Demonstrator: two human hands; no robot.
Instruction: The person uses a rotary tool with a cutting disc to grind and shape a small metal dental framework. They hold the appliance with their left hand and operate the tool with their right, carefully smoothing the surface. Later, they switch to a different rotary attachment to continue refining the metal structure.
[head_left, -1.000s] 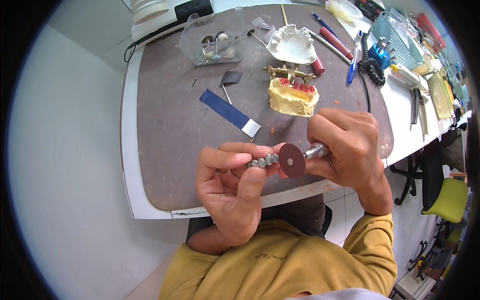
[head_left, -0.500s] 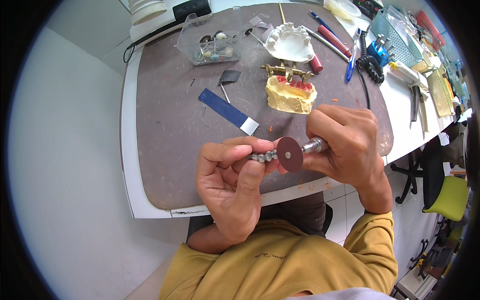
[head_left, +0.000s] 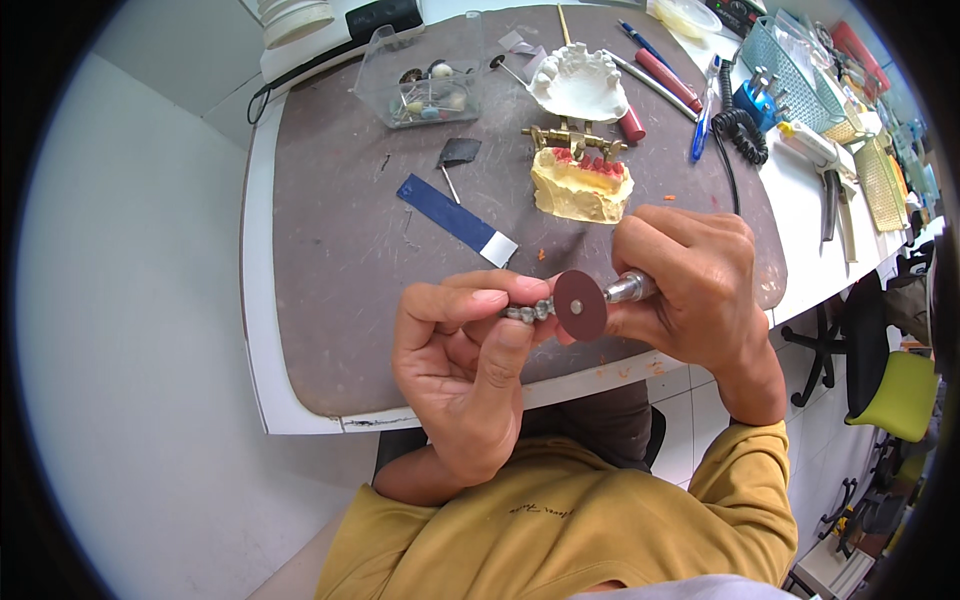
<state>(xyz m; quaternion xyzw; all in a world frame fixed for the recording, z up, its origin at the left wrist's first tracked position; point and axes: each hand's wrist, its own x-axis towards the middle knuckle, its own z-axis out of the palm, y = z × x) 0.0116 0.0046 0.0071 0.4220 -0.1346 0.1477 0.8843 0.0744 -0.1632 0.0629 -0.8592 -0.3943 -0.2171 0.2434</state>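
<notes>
your left hand (head_left: pixel 458 375) pinches the grey beaded metal piece (head_left: pixel 528 313); your right hand (head_left: pixel 690 285) grips the handpiece (head_left: pixel 632 287), brown disc (head_left: pixel 581 304) between them.

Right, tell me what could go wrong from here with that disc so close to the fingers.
Cuts: the fingertips of the left hand are close to the dark red disc, so a slip of the right hand, which holds the handpiece, might nick them. Whether the disc is spinning can't be told.
Dropped work: the small beaded metal piece is only pinched in the left hand, so a snag could pull it loose, perhaps onto the mat.
</notes>
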